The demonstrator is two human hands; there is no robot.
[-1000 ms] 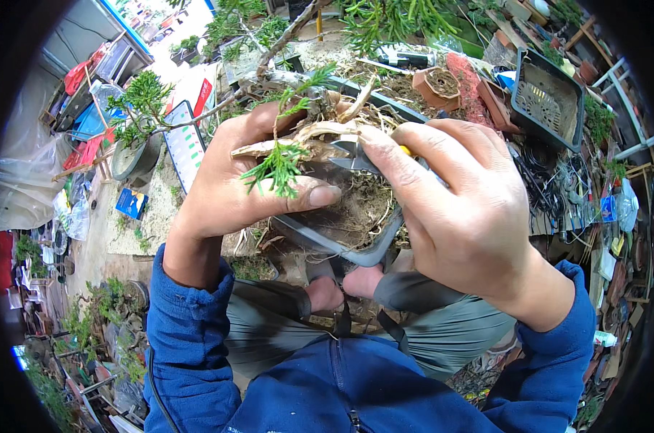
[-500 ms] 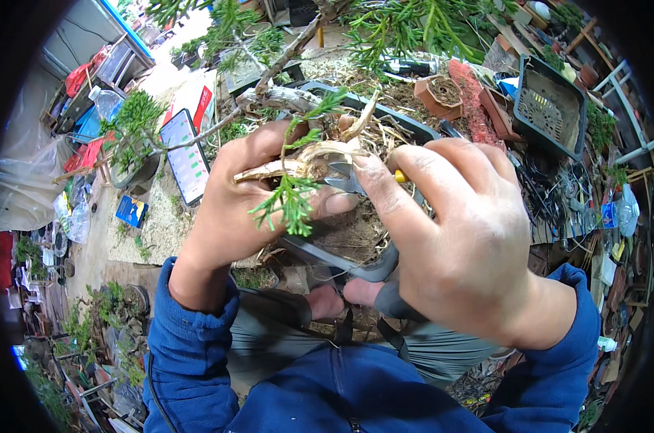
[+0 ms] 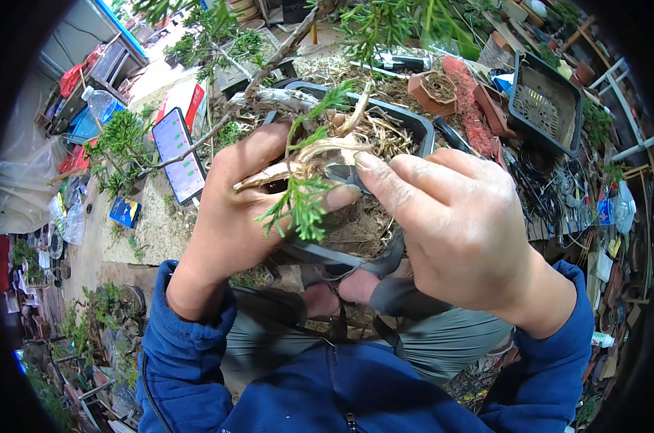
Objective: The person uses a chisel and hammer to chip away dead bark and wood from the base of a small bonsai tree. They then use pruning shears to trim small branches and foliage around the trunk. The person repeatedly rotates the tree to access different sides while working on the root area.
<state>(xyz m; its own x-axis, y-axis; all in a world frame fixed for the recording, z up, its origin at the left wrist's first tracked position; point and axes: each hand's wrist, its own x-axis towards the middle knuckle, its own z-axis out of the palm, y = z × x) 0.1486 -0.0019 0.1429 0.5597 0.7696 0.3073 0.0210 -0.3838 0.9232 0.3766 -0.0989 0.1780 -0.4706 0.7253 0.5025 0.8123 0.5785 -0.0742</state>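
My left hand (image 3: 237, 216) grips the pale, stripped wood (image 3: 269, 176) at the base of a small conifer (image 3: 298, 213), thumb curled under it. My right hand (image 3: 460, 231) holds metal cutters (image 3: 345, 175), their jaws against a curved pale strip (image 3: 325, 148), with a fingertip pressed on that wood; the handles are hidden behind my fingers. A bare grey branch (image 3: 269, 65) with green foliage rises from the plant. Beneath my hands is a dark plastic pot (image 3: 320, 254) of soil and fibrous debris.
A phone (image 3: 175, 155) leans at the left beside a blue card (image 3: 125, 211) and a water bottle (image 3: 103, 105). At the back right are a terracotta pot (image 3: 432, 94), red mesh (image 3: 471, 115), a black perforated tray (image 3: 543, 105) and tangled wire (image 3: 540, 195).
Both hands have shifted slightly lower in the view since a second ago, with the wood and cutters. My right fingers have rolled over the cutters, so the yellow handle no longer shows.
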